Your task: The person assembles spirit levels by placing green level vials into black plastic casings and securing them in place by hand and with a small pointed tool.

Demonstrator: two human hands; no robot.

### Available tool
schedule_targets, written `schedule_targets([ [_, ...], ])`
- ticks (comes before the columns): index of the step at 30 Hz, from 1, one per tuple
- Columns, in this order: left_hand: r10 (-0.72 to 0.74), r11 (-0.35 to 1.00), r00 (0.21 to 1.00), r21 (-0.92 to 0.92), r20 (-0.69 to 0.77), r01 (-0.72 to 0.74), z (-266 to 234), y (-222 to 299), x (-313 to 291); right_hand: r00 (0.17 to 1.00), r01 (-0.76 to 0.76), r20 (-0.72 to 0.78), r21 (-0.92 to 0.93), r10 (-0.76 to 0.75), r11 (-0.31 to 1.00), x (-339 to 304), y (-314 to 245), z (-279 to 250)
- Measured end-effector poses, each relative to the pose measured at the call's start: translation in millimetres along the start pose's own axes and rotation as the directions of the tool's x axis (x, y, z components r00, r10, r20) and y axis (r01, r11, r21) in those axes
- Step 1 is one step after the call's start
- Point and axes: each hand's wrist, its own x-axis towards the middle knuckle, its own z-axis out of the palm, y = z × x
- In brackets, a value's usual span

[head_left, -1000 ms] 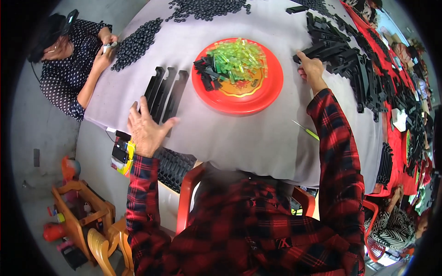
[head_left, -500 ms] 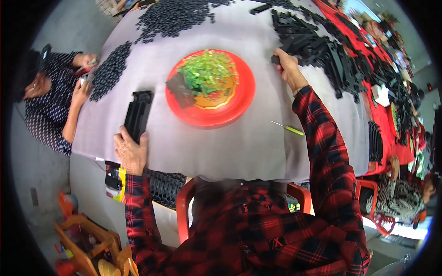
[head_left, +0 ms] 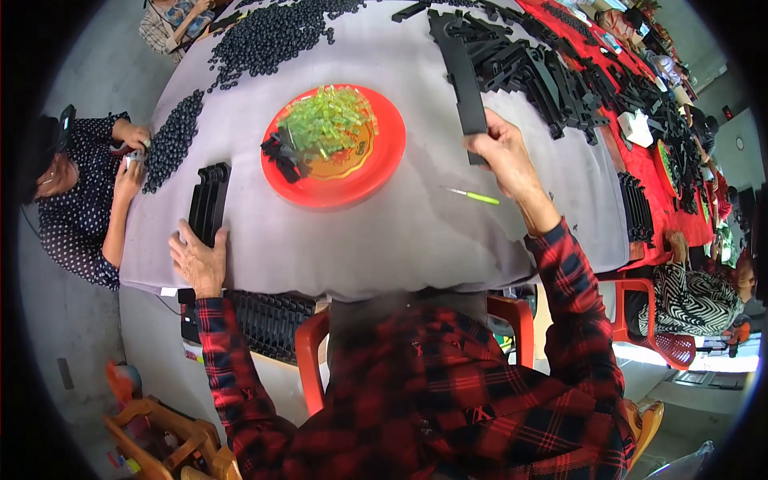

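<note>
My right hand (head_left: 512, 160) grips the near end of a long flat black plastic bar (head_left: 460, 76), raised at the front of the heap of black plastic bars (head_left: 528, 76). On the left, a short row of black plastic bars (head_left: 210, 192) lies side by side on the cloth. My left hand (head_left: 198, 260) clasps its near end, thumb on one side and fingers on the other. Between my hands a red plate (head_left: 388, 156) carries clear yellow-green small pieces (head_left: 332, 116) and a little pile of black pieces (head_left: 284, 156). A thin-tipped tool with a yellow-green handle (head_left: 482, 198) lies below my right hand.
Small black round parts (head_left: 268, 44) are heaped at the back, with another pile (head_left: 174, 144) at the left edge. A co-worker (head_left: 80, 192) sits there, hands by that pile. More black parts cover a red cloth (head_left: 656, 216) on the right, where another person sits.
My right hand has lifted a long black bar out of the heap and brought it slightly nearer. My left hand stays at the row of bars. The whole view has shifted slightly.
</note>
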Motion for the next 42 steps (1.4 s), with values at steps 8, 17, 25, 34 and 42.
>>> schedule_targets([
  [8, 0.380, 0.231, 0.913, -0.971, 0.151, 0.065, -55, 117, -60, 0.922, 0.371, 0.088, -0.476, -0.376, 0.797, -81, 8, 30],
  [17, 0.585, -0.482, 0.776, -0.669, 0.235, 0.566, -73, 184, -102, 0.862, 0.471, 0.220, -0.684, -0.457, 0.558, -118, 30, 34],
  [25, 0.551, -0.438, 0.749, -0.637, 0.367, 0.634, -62, 191, -112, 0.894, 0.447, 0.326, -0.687, -0.306, 0.573, -134, 36, 28],
  [34, 0.721, -0.264, 0.631, -0.728, 0.286, 0.633, -84, 216, -96, 0.803, 0.589, 0.373, -0.383, -0.464, 0.712, -128, -6, 21],
  [42, 0.962, -0.116, 0.263, -0.772, 0.069, 0.625, -103, 238, -100, 0.634, 0.771, 0.716, -0.556, -0.292, 0.309, -115, -27, 11],
])
